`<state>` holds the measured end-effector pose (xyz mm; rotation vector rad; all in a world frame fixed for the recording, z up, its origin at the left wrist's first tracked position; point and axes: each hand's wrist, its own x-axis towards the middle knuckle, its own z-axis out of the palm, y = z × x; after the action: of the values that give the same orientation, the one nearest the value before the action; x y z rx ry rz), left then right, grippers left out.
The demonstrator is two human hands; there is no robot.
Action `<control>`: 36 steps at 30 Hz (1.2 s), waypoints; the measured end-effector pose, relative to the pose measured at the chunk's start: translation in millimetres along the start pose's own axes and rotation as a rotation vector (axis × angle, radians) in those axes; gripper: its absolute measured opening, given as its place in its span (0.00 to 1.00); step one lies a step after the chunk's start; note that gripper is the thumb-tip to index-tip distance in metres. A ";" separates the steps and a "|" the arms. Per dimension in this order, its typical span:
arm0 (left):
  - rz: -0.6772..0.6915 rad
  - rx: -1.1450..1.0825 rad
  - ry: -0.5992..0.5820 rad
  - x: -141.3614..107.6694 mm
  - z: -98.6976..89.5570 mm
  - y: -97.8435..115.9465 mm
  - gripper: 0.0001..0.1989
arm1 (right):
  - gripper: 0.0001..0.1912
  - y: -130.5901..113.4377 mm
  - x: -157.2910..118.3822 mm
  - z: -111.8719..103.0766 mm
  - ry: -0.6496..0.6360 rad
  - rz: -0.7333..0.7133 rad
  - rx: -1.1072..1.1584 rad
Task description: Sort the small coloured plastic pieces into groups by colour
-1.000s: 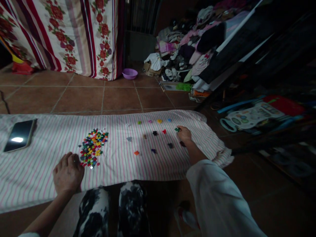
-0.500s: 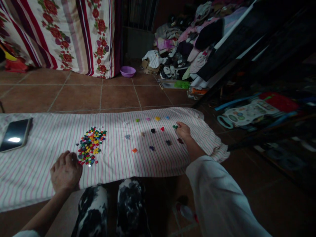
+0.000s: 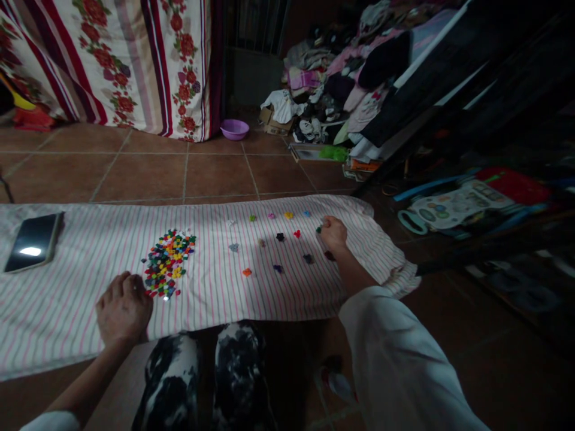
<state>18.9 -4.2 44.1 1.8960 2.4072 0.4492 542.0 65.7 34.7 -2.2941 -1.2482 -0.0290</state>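
At the right part of the striped cloth, my right hand has its fingertips pinched together against a little group of green pieces. Whatever is between those fingertips is too small to make out. My left hand rests on the cloth with curled fingers, beside the near left edge of a mixed heap of tiny coloured plastic pieces; its fingertips are hidden. Small one-colour groups lie between the hands, among them yellow pieces, red pieces, orange pieces and grey pieces. Dark red pieces sit under my right wrist, partly covered.
A phone lies at the left of the striped cloth. Beyond, on the tiled floor, are a purple basin, a flowered curtain and a heap of clothes. A toy panel stands at the right.
My right hand has shifted slightly and now covers more of the green pieces. My left hand stays beside the heap. The whole view has moved a little.
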 end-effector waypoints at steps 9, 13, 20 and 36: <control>0.033 0.037 0.018 1.6 9.1 -10.5 0.20 | 0.17 -119.2 -31.3 34.3 0.064 -0.391 0.354; 0.046 0.048 0.031 1.2 12.0 -13.1 0.20 | 0.16 -176.1 -78.6 56.6 -0.073 -0.468 0.478; 0.030 0.033 0.039 1.3 12.1 -12.3 0.18 | 0.17 -241.1 -162.3 79.5 -0.424 -0.518 0.461; 0.034 0.011 0.040 0.8 12.0 -12.9 0.19 | 0.15 -275.4 -197.9 100.4 -0.488 -0.489 0.171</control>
<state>9.0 -3.8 29.5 1.9532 2.4106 0.4819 189.1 78.0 16.2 -1.8550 -1.9487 0.4696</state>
